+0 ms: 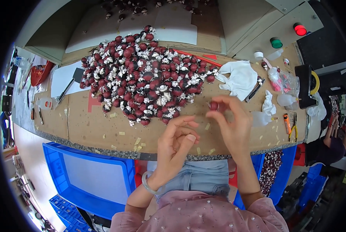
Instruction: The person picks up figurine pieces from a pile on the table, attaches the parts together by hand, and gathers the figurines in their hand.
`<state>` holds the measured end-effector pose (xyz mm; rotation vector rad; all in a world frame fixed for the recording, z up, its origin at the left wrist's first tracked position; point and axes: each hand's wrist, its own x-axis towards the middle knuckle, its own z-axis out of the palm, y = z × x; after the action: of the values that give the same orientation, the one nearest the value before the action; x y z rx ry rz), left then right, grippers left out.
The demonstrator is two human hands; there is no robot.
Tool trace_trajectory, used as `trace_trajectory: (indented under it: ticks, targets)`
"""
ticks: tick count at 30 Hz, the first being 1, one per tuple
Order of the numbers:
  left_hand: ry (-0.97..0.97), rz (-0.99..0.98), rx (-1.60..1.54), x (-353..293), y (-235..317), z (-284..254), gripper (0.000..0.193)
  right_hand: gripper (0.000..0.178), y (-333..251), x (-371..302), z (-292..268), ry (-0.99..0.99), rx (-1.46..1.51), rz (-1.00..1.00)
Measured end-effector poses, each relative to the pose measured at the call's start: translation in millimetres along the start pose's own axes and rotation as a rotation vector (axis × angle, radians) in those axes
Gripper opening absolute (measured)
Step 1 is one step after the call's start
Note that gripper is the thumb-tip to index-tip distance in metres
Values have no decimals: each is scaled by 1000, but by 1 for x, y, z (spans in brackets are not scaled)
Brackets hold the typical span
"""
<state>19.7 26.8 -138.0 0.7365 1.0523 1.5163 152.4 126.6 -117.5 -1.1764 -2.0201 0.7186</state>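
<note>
Between the thumb and fingers of my right hand (231,120) is a small dark red ball piece (213,105), held above the table near the right end of the pile. Beside it, on the left, my left hand (177,141) has its fingers curled in toward the thumb; whether anything small is inside them is hidden. Past both hands spreads a big pile of ball pieces (140,77), dark red and black with white, crumpled-looking parts. Several small yellowish strips (138,148) lie scattered on the brown tabletop (84,127) around my hands.
Right of the pile lie a white cloth (240,79), a squeeze bottle (261,118), an orange cutter (287,123) and yellow-handled pliers (294,131). A grey machine housing with a green button (276,42) and a red button (299,29) stands behind. A blue crate (128,181) sits below the table edge.
</note>
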Motion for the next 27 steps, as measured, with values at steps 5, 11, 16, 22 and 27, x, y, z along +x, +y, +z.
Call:
trace_trajectory:
  ticks: [5,11,16,22,27]
  targets:
    - [7,-2,51,-13,-9,6,33,27,-17,-50,-6,-48,217,-8]
    - [40,12,116,-28,-19,3,31,22,-13,-81,-9,-32,876,471]
    - [76,-33,101,-39,-15,15,39,18,-4,-96,-12,-160,844,557]
    - [106,-2,146,-46,-17,15,41,16,0,-104,-5,-187,954,556]
    - [106,46,218,-47,-14,12,42,15,-2,-105,1,-202,1075,595]
